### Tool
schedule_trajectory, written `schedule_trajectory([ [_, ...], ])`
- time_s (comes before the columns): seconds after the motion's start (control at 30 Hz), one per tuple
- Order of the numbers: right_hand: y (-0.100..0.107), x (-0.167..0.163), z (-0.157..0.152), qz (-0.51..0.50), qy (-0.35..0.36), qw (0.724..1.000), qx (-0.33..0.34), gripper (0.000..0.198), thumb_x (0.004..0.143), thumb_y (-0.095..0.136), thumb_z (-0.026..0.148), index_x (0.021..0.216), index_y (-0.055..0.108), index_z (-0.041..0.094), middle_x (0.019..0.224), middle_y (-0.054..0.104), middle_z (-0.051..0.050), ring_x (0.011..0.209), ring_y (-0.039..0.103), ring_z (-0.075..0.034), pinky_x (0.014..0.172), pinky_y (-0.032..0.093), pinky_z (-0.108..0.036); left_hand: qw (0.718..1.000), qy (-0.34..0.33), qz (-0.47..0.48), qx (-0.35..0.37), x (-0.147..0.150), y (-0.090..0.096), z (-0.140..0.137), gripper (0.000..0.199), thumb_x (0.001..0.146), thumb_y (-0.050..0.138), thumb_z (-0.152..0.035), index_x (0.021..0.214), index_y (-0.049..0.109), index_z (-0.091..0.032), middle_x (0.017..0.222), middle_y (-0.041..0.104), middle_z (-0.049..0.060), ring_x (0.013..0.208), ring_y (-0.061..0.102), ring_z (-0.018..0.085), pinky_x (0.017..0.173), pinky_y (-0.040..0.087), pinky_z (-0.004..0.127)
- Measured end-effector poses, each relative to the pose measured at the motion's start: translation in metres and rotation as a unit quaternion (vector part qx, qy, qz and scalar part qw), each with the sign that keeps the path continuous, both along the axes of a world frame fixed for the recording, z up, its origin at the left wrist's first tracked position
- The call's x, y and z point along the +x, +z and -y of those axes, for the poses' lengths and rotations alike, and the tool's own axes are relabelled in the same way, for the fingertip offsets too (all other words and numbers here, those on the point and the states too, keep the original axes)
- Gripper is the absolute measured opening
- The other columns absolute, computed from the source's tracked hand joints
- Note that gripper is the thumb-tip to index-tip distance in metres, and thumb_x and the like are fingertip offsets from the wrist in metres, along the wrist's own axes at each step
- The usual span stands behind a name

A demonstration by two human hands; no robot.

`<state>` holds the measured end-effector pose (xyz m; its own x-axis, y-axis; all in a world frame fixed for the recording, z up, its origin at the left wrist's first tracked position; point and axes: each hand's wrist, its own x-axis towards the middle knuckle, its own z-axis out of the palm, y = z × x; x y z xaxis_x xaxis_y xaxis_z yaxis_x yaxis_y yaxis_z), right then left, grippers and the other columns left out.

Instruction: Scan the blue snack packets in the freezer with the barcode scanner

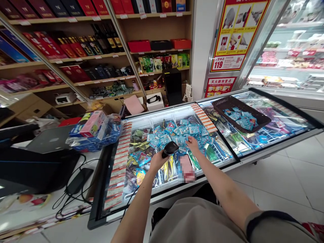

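Observation:
My left hand (pixel 158 160) is wrapped around a black handheld barcode scanner (pixel 170 148), its head pointing right over the glass top of a chest freezer. A blue packet (pixel 181 140) lies in front of the scanner, and the fingers of my right hand (pixel 192 144) pinch its right edge. Many more small blue packets (pixel 194 129) are heaped loosely around it on the glass. Close below my hands lies a phone (pixel 186 165) with its screen blurred out.
A brown tray (pixel 263 118) with several blue packets sits on the freezer's right half. Boxes in plastic wrap (pixel 93 125) stand at the left, beside a laptop (pixel 52 139) and black cables (pixel 83 189). Stocked shelves (pixel 152 16) line the back wall.

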<state>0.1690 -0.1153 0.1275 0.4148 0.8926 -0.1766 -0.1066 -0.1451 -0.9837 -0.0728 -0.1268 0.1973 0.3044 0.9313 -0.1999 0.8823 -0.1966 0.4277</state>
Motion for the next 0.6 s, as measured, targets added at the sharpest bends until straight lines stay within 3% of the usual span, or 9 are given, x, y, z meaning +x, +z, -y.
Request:
schedule_trajectory([
  [0.6,-0.026,0.006,-0.011,0.005,-0.002,1.000,-0.009,0.036,0.065,0.063,0.031,0.098,0.054,0.019,0.083,0.062,-0.001,0.075,0.063,-0.018,0.064,0.058,-0.036,0.999,-0.007,-0.033,0.004,0.005,-0.009,-0.002,0.033,0.081,0.054,-0.044,0.103,0.064,-0.021,0.093,0.071,0.010,0.088,0.067,0.028,0.061,0.040,0.028],
])
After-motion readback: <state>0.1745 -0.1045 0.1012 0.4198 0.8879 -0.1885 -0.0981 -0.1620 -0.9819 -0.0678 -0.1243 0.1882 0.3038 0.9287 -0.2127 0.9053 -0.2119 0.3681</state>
